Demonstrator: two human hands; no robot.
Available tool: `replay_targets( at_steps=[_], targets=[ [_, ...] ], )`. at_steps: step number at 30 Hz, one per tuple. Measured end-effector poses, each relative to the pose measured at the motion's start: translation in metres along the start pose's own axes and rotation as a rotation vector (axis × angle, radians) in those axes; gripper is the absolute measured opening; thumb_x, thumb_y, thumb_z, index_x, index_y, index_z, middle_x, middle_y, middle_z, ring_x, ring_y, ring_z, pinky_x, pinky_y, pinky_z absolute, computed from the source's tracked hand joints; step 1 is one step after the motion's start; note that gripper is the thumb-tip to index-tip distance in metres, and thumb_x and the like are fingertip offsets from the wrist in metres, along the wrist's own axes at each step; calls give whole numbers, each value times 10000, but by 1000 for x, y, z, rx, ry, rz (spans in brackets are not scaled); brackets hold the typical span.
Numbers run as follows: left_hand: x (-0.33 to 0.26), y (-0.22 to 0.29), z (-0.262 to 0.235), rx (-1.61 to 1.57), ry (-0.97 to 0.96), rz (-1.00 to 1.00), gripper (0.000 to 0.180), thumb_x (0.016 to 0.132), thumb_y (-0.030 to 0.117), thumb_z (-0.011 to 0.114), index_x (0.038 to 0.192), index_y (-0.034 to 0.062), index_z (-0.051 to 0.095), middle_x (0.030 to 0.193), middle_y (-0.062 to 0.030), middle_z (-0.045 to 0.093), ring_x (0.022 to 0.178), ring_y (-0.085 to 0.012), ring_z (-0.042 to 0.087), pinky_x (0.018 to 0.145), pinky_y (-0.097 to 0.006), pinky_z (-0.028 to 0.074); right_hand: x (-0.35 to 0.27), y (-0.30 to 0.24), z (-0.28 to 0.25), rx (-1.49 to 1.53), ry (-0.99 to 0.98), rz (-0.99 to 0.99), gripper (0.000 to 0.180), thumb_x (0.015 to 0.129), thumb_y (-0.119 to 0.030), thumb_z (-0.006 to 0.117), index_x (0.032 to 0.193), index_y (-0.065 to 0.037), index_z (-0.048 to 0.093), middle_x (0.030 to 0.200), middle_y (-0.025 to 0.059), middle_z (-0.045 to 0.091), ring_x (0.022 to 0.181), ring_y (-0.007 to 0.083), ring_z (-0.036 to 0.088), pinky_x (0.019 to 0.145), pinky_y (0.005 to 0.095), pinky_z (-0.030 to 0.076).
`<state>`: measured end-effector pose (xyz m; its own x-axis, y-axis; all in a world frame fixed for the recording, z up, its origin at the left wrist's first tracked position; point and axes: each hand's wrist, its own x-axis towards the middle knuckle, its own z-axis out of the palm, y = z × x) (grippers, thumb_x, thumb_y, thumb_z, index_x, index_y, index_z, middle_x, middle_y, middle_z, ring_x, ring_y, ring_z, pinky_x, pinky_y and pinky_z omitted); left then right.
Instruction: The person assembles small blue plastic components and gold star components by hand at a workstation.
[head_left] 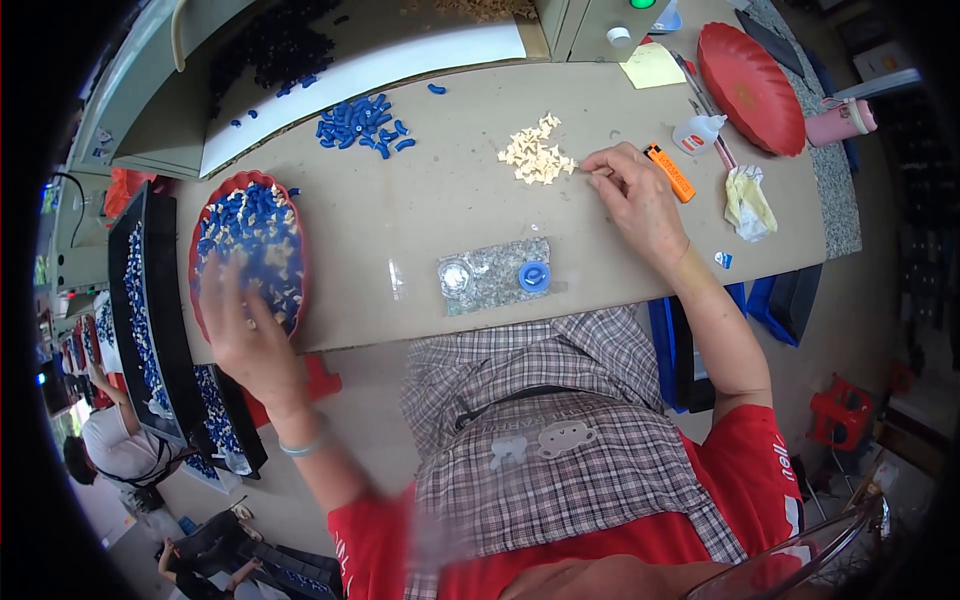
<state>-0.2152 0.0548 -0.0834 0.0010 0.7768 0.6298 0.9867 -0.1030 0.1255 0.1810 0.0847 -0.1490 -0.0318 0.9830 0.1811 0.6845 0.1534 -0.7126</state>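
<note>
My left hand (245, 330) is over the near part of a red scalloped tray (303, 235), its fingers apart and blurred by motion. In that tray lie many short blue curved pieces (235, 205) mixed with small cream-coloured pieces (262, 228). At the right edge of a loose pile of cream pieces (535, 155), my right hand (645, 205) has its thumb and forefinger drawn together; what is between them, if anything, is too small to make out. A pile of blue curved pieces (358, 122) sits farther back, left of the cream one.
A speckled grey slab (490, 285) with a blue round cap-like part (534, 277) lies near the table's front edge. Rightward are an orange box cutter (670, 173), a white squeeze bottle (697, 133), a crumpled wrapper (749, 203) and another red tray (750, 85). Black trays (165, 310) stand at left.
</note>
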Motion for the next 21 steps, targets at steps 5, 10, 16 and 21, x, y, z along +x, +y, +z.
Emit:
replay_targets(
  at_steps=[5, 10, 16, 21],
  targets=[
    [4, 40, 37, -217, -102, 135, 297, 895, -5, 619, 1184, 37, 673, 1252, -147, 625, 1114, -321, 624, 929, -383, 515, 14, -2, 9, -54, 16, -56, 106, 863, -23, 645, 964, -35, 674, 919, 97, 622, 778, 281, 658, 706, 384, 519],
    [39, 90, 92, -330, -172, 245, 276, 791, -41, 614, 1041, 23, 709, 1157, -128, 646, 1010, -289, 619, 844, -395, 535, 16, -1, 3, -172, -40, -165, 91, 867, -49, 656, 957, -42, 670, 920, 92, 609, 793, 314, 654, 704, 412, 522],
    [75, 117, 170, -288, -164, 310, 279, 747, -58, 584, 989, 6, 706, 1052, -135, 639, 974, -286, 616, 819, -391, 540, 7, 1, -2, -252, -52, -207, 54, 857, -63, 671, 901, -44, 646, 896, 90, 600, 779, 321, 646, 696, 421, 518],
    [85, 125, 193, -212, -271, 370, 196, 795, -26, 580, 954, 9, 690, 1008, -138, 617, 974, -298, 628, 820, -398, 545, -4, 1, -14, -196, -156, -104, 96, 834, -73, 693, 904, -34, 641, 852, 93, 597, 752, 313, 635, 688, 415, 503]
  ],
)
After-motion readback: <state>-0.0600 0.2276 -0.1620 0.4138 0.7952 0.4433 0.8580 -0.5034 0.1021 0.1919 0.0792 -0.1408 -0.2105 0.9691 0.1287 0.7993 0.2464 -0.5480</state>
